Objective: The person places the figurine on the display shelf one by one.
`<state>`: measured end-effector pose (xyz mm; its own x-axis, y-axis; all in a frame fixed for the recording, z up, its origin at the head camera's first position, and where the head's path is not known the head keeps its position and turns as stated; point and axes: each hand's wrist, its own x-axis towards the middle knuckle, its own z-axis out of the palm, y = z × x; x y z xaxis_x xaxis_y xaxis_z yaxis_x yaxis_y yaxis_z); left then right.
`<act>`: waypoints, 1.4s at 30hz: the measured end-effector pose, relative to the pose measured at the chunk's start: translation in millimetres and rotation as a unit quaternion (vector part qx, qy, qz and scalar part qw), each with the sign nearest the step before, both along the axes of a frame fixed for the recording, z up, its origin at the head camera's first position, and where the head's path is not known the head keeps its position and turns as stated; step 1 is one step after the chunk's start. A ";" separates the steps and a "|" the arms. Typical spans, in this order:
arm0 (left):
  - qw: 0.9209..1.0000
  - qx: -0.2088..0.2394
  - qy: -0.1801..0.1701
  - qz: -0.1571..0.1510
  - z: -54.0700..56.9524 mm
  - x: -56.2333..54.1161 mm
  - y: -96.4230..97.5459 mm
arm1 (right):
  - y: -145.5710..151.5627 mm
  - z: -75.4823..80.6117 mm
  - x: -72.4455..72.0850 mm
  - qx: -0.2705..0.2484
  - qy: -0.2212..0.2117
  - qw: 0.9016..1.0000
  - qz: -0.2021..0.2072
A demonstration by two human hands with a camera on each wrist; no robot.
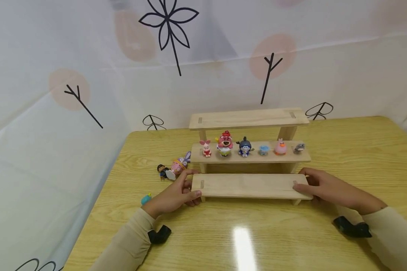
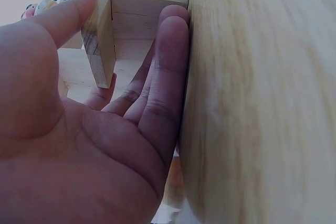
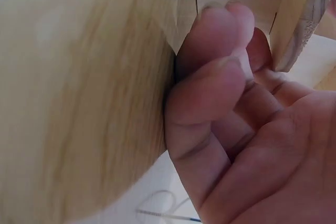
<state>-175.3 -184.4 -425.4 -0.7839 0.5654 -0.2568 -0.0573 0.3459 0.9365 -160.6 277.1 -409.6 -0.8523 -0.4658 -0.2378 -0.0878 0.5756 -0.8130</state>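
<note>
A three-tier wooden display stand [image 1: 247, 185] is on the table, its lowest step towards me. My left hand [image 1: 176, 194] grips the left end of that step, thumb on the front edge. In the left wrist view, its fingers [image 2: 163, 77] reach under the board [image 2: 98, 45], beside the tabletop. On the right end, my right hand [image 1: 332, 188] grips the same step with the thumb on top. The right wrist view shows curled fingers [image 3: 210, 93] beneath the board [image 3: 302, 24]. The middle step holds several small figurines, including a pink bear [image 1: 225, 143] and a piglet [image 1: 206, 149].
Left of the stand lie a rabbit-eared figurine [image 1: 179, 165] and a dark-haired figurine [image 1: 162, 171]. A small turquoise toy [image 1: 146, 199] is near my left wrist. The wooden table [image 1: 217, 241] meets a patterned white cloth [image 1: 217, 90] behind the stand.
</note>
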 end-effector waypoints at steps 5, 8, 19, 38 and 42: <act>1.000 0.000 0.002 0.002 1.3 0.8 -0.7 | -1.7 -2.8 -0.3 0.014 0.005 1.000 -0.003; 1.000 0.000 0.003 0.001 2.0 1.1 -0.4 | -0.9 -3.5 -0.9 0.018 0.002 1.000 -0.006; 1.000 -0.003 0.002 0.001 -0.7 -0.7 0.9 | 3.6 -4.2 -2.2 -0.008 -0.025 1.000 0.007; 0.999 -0.017 0.029 0.005 10.3 1.4 0.9 | 12.6 -13.3 -2.0 -0.104 -0.150 0.983 0.020; 0.994 -0.059 0.082 0.031 22.0 3.0 -8.7 | 10.3 -14.5 -4.3 -0.106 -0.149 0.983 0.020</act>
